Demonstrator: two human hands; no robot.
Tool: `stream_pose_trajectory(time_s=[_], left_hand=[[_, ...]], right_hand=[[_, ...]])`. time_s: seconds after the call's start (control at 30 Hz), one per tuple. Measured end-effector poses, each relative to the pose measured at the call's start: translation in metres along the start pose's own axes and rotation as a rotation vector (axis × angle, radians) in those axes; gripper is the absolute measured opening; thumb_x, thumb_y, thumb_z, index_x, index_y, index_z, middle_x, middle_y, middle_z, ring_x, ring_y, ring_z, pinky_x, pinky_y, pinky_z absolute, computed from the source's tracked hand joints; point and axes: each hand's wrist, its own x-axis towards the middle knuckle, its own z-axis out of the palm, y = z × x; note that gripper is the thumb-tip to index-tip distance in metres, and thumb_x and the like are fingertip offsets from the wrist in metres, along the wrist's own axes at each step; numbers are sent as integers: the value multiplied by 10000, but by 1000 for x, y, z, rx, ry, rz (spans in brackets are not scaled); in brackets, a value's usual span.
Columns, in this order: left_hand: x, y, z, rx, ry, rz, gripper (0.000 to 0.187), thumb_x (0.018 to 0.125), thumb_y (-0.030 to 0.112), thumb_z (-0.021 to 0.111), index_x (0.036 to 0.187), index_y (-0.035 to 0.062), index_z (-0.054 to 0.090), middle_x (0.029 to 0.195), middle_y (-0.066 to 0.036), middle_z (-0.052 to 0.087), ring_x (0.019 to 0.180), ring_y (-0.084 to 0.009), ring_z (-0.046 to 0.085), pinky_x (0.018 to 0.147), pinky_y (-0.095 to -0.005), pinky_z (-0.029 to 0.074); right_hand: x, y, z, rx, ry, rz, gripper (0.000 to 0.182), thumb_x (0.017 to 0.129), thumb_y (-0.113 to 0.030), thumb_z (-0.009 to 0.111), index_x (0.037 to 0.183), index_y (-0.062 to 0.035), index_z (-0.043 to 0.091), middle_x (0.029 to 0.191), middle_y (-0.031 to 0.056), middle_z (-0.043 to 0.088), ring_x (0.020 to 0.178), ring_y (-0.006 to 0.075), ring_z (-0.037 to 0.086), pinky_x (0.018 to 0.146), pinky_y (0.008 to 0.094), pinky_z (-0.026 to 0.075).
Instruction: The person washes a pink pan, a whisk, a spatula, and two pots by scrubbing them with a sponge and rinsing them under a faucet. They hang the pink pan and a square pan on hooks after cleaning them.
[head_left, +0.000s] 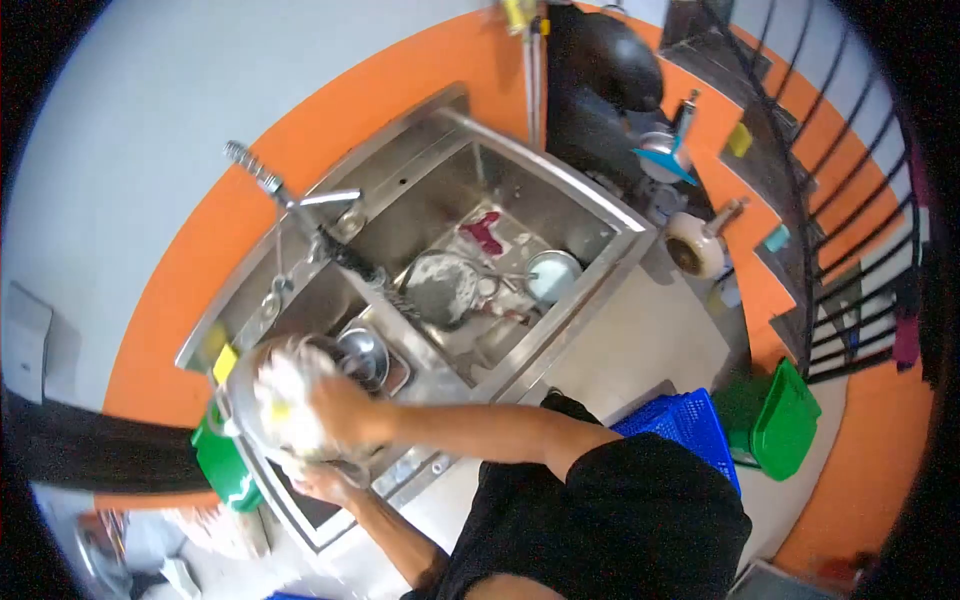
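A large round metal pot (243, 395) is tilted over the left part of the sink, its inside facing me. My left hand (330, 485) grips it low, by the rim near a loop handle. My right hand (350, 408) is at the pot's inside, closed and smeared by motion. White suds (290, 390) with a yellowish patch hide its fingertips, so what it holds cannot be made out. Just beyond, a small steel bowl (362, 355) stands in the left basin.
The right basin holds a soapy pan (440, 288), a bowl (553, 276) and a dark red cloth (483, 233). A spring-hose faucet (300, 205) rises between the basins. A blue basket (690, 425) and green bin (785, 420) stand right. Pans hang near the stairs (785, 160).
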Motion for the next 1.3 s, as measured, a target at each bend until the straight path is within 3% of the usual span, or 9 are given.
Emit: stream_pose_trajectory(time_s=[0.1, 0.13, 0.23, 0.5, 0.63, 0.93, 1.17, 1.27, 1.3], left_hand=[[-25, 74, 7, -190, 31, -57, 436, 936, 241, 399, 1248, -61, 357, 1238, -227, 447, 1069, -311, 502, 882, -414, 468], [7, -3, -36, 109, -229, 521, 491, 931, 290, 382, 1250, -83, 403, 1195, -230, 487, 995, -284, 545, 796, -403, 486], [-24, 37, -16, -373, -1, -81, 439, 941, 238, 417, 1246, -69, 343, 1244, -225, 435, 1072, -319, 501, 932, -389, 453], [-40, 53, 42, -165, -413, 3, 295, 892, 152, 468, 1081, -62, 543, 937, -106, 579, 862, -198, 555, 767, -299, 452], [-60, 67, 144, -231, -542, -342, 266, 870, 150, 516, 1073, -14, 564, 964, -72, 595, 848, -144, 549, 744, -267, 438], [-128, -16, 328, 254, -1268, 439, 176, 753, 91, 550, 895, -9, 580, 713, -167, 598, 618, -323, 587, 566, -392, 475], [-134, -64, 359, 539, -1522, 584, 299, 701, 81, 569, 993, 19, 574, 886, -144, 632, 800, -297, 622, 676, -388, 511], [-140, -91, 357, 563, -1587, 634, 317, 713, 100, 575, 1022, 28, 566, 975, -137, 618, 919, -274, 601, 775, -380, 493], [-141, -104, 358, 594, -1521, 709, 329, 720, 100, 575, 1044, 44, 566, 1022, -138, 605, 971, -271, 580, 826, -385, 471]], right_hand=[[32, 86, 19, 238, 145, -42, 331, 719, -180, 594, 1036, -81, 602, 847, 125, 608, 824, 350, 549, 749, 425, 432], [26, 106, 10, 142, 247, -40, 328, 702, -159, 611, 1021, -85, 609, 865, 125, 610, 790, 345, 560, 734, 435, 438], [-43, 172, -11, -56, 253, 431, 477, 639, -340, 752, 984, -43, 608, 900, 153, 623, 876, 305, 609, 772, 400, 482], [-178, 330, -155, -617, -95, 1362, 423, 733, -370, 615, 963, -15, 623, 983, 179, 641, 914, 328, 625, 800, 407, 493], [-180, 360, -195, -502, -247, 1245, 723, 757, -535, 551, 1257, -28, 424, 987, 235, 608, 952, 387, 586, 797, 443, 483], [-145, 400, -240, 1401, -12, 1600, 879, 757, -556, 590, 1396, -118, 175, 1453, 168, 130, 1285, 391, 252, 860, 685, 359], [-149, 441, -254, 1503, -81, 1537, 528, 635, -150, 717, 1070, 37, 484, 983, 168, 572, 796, 340, 594, 711, 466, 555], [-200, 481, -231, 1132, -218, 567, 450, 738, -91, 549, 1163, 4, 438, 913, 156, 579, 729, 329, 625, 605, 455, 587], [-204, 481, -240, 1181, -79, 1015, 496, 742, -55, 542, 1216, -29, 398, 981, 157, 560, 785, 294, 618, 580, 415, 590]])
